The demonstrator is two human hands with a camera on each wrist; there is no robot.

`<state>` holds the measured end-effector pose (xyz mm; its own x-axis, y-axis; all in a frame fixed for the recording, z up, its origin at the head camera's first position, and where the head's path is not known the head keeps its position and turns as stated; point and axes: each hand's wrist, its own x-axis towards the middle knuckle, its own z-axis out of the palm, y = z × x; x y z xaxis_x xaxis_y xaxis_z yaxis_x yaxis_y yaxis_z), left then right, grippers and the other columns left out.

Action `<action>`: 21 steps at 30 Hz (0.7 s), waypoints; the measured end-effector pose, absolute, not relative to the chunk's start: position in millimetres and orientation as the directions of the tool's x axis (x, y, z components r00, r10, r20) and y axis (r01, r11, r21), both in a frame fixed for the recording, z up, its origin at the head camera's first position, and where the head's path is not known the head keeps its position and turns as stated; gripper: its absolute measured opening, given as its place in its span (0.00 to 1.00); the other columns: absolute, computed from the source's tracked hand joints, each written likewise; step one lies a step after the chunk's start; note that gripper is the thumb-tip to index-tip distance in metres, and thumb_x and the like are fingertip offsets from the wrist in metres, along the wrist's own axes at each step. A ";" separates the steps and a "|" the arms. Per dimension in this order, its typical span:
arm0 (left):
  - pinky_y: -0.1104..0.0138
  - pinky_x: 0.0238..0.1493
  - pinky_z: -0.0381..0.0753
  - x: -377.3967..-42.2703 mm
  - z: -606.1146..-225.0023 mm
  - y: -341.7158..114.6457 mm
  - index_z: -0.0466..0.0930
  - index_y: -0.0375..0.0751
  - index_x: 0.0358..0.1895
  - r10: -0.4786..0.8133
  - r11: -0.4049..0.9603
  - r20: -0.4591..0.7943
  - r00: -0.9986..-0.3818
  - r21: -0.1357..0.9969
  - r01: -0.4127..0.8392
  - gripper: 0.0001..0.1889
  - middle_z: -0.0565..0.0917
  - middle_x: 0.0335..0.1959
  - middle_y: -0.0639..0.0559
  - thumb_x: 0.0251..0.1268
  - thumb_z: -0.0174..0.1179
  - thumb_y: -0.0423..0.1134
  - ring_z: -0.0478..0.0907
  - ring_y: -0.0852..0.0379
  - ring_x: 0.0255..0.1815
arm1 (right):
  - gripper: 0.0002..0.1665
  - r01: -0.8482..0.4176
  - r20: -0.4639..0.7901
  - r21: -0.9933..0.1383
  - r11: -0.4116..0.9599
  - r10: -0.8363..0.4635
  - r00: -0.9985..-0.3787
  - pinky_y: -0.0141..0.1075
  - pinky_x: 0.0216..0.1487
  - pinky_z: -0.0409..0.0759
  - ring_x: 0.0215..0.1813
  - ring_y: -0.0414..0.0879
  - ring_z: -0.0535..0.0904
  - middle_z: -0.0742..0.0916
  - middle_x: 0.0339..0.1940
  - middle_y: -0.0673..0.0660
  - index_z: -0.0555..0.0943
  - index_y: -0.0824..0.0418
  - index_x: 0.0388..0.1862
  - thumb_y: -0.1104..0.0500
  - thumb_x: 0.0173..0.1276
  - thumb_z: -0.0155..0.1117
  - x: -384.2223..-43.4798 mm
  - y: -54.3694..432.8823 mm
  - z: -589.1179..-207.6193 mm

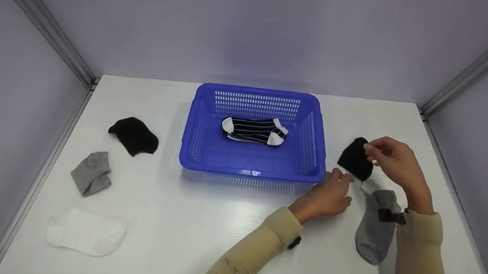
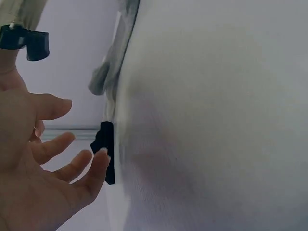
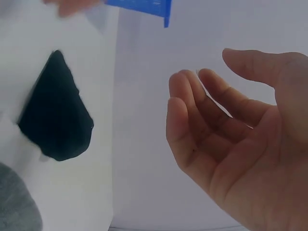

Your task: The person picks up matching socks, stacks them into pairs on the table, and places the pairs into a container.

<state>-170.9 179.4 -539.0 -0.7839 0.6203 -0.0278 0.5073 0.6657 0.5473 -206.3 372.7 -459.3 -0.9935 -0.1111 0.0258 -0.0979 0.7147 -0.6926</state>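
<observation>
A folded black sock [image 1: 355,159] lies on the table right of the blue basket [image 1: 250,175]. My right hand [image 1: 397,161] is over its right edge in the head view. The right wrist view has this hand [image 3: 236,125] with loosely bent fingers and nothing in it, apart from the black sock [image 3: 57,113]. Between basket and sock is my left hand [image 1: 330,194], fingertips close to the sock's lower edge. The left wrist view has the left hand's fingers [image 2: 94,175] loosely spread, holding nothing. Under the right wrist lies a grey sock [image 1: 375,232].
Striped black-and-white socks [image 1: 255,130] lie inside the basket. On the table's left side are another black sock [image 1: 134,136], a folded grey sock [image 1: 92,173] and a white sock [image 1: 85,232]. Pale walls [image 1: 272,36] enclose the table's back and sides.
</observation>
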 end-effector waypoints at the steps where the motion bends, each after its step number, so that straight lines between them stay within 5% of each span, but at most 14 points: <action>1: 0.66 0.70 0.74 -175.4 -540.8 184.7 0.69 0.45 0.75 0.596 0.685 -0.026 -0.802 0.538 0.491 0.26 0.72 0.69 0.44 0.79 0.58 0.46 0.73 0.50 0.67 | 0.23 -0.092 0.028 -0.682 0.726 -0.099 -0.995 0.23 0.38 0.80 0.36 0.31 0.83 0.88 0.38 0.42 0.85 0.65 0.54 0.46 0.80 0.62 -207.6 373.5 -461.9; 6: 0.64 0.80 0.64 -194.3 -546.6 201.5 0.66 0.45 0.77 0.489 0.741 -0.045 -0.871 0.548 0.388 0.29 0.66 0.77 0.44 0.78 0.59 0.45 0.63 0.50 0.78 | 0.28 -0.031 -0.007 -0.632 0.774 -0.046 -0.999 0.36 0.47 0.80 0.47 0.51 0.85 0.89 0.47 0.66 0.84 0.67 0.56 0.42 0.81 0.58 -214.4 377.2 -478.6; 10: 0.66 0.79 0.63 -204.6 -548.3 207.3 0.67 0.48 0.77 0.424 0.754 -0.093 -0.901 0.587 0.294 0.29 0.67 0.77 0.46 0.77 0.59 0.47 0.63 0.52 0.79 | 0.33 0.077 -0.105 -0.610 0.789 0.016 -0.994 0.54 0.56 0.79 0.60 0.69 0.81 0.84 0.60 0.74 0.79 0.72 0.60 0.41 0.82 0.54 -220.2 380.5 -493.4; 17: 0.70 0.70 0.72 -217.4 -550.2 219.3 0.70 0.44 0.74 0.282 0.782 -0.053 -0.958 0.591 0.197 0.29 0.78 0.66 0.48 0.74 0.63 0.46 0.74 0.56 0.68 | 0.46 0.243 -0.291 -0.587 0.772 0.079 -0.953 0.64 0.68 0.75 0.72 0.76 0.71 0.72 0.72 0.83 0.58 0.80 0.77 0.44 0.81 0.57 -231.5 385.9 -512.5; 21: 0.72 0.64 0.76 -218.1 -549.4 219.6 0.75 0.41 0.67 0.214 0.827 -0.043 -0.976 0.540 0.158 0.25 0.83 0.59 0.50 0.74 0.63 0.49 0.80 0.60 0.62 | 0.46 0.232 -0.318 -0.577 0.783 0.047 -0.947 0.61 0.66 0.78 0.68 0.74 0.76 0.77 0.68 0.82 0.56 0.80 0.78 0.50 0.78 0.62 -232.2 382.3 -520.9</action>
<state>-218.1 219.6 -549.4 -0.9759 0.2139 -0.0428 0.1576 0.8269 0.5399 -232.2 382.3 -520.9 -0.9471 0.0466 -0.3176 0.2320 0.7832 -0.5768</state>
